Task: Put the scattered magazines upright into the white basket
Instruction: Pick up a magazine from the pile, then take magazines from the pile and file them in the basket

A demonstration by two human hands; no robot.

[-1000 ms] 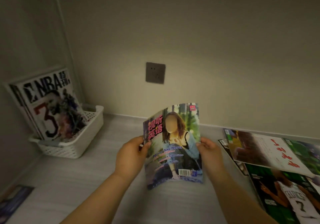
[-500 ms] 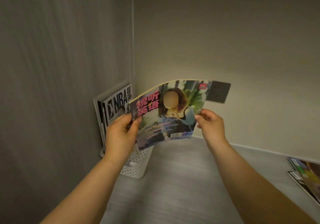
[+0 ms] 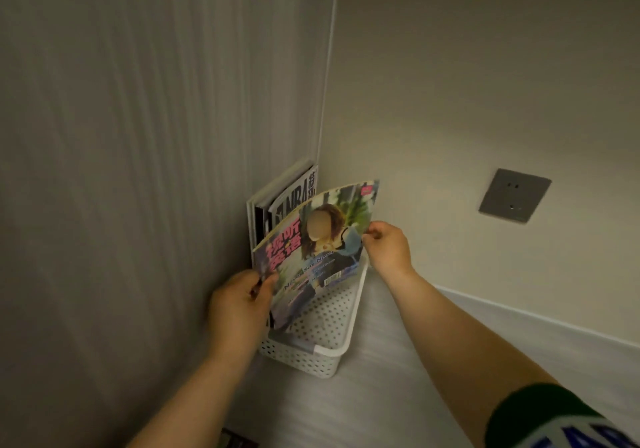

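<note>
Left hand [image 3: 239, 303] pinched shut on the lower left edge of the magazine [image 3: 311, 250], thumb on the cover, fingers behind the pages. Right hand [image 3: 386, 245] gripping the opposite edge near the upper right corner, thumb and fingertips closed on the paper. Both forearms bare; dark green sleeve [image 3: 547, 416] with white and blue lettering at the lower right.

Magazine held between the two hands, cover facing the camera, bowed into a curve along its top edge. Pink lettering on the left of the cover, a figure in the middle, barcode low on the right. Lower corner already down inside the white basket [image 3: 322, 350], the rest standing tilted above the rim.

Basket perforated, pushed into the corner where the left wall [image 3: 121, 170] meets the back wall [image 3: 485, 83], resting on a pale wood-grain surface [image 3: 381, 395]. Standing upright in the basket's far side, against the left wall, other magazines [image 3: 287, 191], the front one marked NBA, just behind the held one.

Farther out on the back wall, a grey socket [image 3: 514, 195], well apart from the basket. At the bottom edge, a dark corner of something printed [image 3: 239, 442], too little in view to tell what.
</note>
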